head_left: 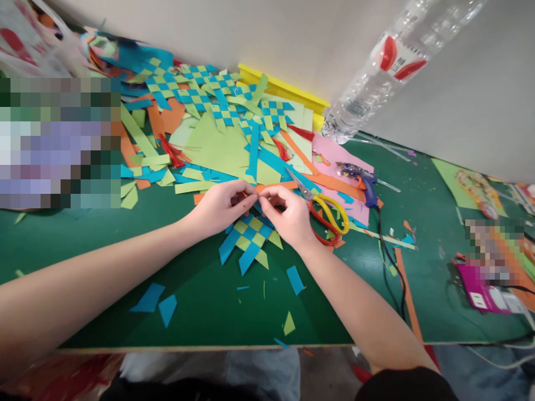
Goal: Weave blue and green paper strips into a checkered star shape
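A small mat woven from blue and green paper strips (pixel 249 240) lies on the green table (pixel 209 301) in front of me. My left hand (pixel 223 207) and my right hand (pixel 288 217) meet at its far edge, fingers pinched together on something small and reddish that I cannot make out. Both hands rest partly over the mat's upper corner, hiding it. Its lower strip ends stick out towards me.
Yellow-and-red scissors (pixel 328 214) lie right of my right hand, a glue gun (pixel 364 181) with black cable beyond. Woven pieces and loose paper strips (pixel 217 117) pile up at the back. A clear plastic bottle (pixel 376 67) leans at the wall. Paper scraps (pixel 156 301) dot the table.
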The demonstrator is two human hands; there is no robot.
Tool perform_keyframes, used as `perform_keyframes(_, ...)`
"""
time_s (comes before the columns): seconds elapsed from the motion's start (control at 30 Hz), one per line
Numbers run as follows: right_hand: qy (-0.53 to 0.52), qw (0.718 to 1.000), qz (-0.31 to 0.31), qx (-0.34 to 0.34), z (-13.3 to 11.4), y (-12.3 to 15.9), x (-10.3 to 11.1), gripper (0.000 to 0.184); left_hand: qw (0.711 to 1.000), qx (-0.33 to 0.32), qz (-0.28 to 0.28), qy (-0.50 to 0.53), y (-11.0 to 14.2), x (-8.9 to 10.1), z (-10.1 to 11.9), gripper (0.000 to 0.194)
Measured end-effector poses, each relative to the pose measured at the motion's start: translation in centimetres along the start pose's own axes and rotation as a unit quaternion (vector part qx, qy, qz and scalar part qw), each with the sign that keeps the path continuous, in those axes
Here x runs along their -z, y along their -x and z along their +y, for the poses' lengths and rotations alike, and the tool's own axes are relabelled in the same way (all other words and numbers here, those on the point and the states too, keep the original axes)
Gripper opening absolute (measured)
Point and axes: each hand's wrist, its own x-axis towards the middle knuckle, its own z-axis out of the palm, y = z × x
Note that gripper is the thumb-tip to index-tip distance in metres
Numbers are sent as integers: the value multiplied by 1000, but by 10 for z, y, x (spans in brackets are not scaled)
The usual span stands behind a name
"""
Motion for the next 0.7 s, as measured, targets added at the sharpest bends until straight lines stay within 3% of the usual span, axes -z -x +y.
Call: perform_keyframes(0.7,3,1000,11,14,0,0,-1,8,1000,5,1,9,1,0,0,21)
